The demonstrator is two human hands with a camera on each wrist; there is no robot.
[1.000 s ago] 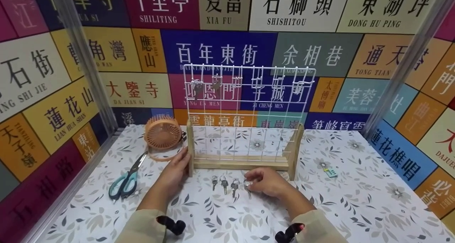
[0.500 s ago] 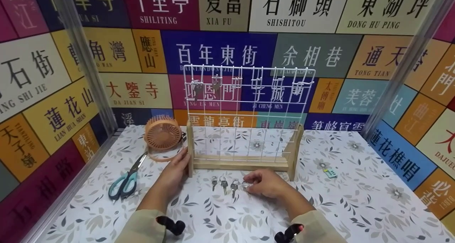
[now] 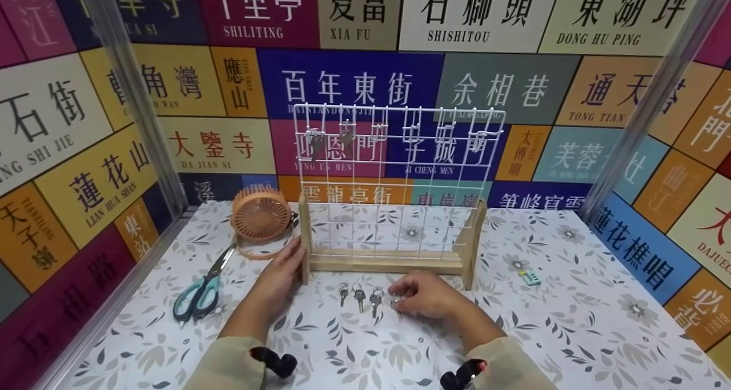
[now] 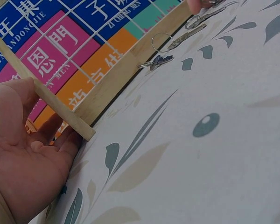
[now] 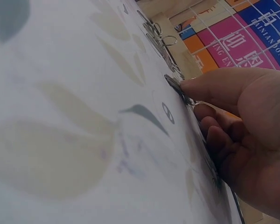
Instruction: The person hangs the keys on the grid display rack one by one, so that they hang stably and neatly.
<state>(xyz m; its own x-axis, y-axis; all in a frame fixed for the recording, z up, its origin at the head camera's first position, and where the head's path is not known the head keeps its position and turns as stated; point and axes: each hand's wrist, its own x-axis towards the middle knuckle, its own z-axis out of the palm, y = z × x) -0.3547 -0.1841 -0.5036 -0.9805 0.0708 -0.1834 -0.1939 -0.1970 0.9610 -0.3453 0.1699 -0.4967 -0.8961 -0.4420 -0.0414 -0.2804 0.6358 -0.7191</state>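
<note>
L fingers (image 4: 67,145) loose vs flat wood post (image 4: 59,107), R fingers (image 5: 206,112) pinching ridged metal key (image 5: 176,87).

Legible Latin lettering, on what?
"SHILITING": maroon panel
"XIA FU": tan panel
"SHISHITOU": white panel
"DONG HU PING": beige panel
"BAINIANDONGJIE": upper blue panel
"DA JIAN SI": cream panel
"YING EN MEN": pink panel
"ZI CHENG MEN": lower blue panel
"LIAN HUA SHAN": yellow panel
"TIANZILING": orange panel
Rest: partial, tiny, blurred.
</note>
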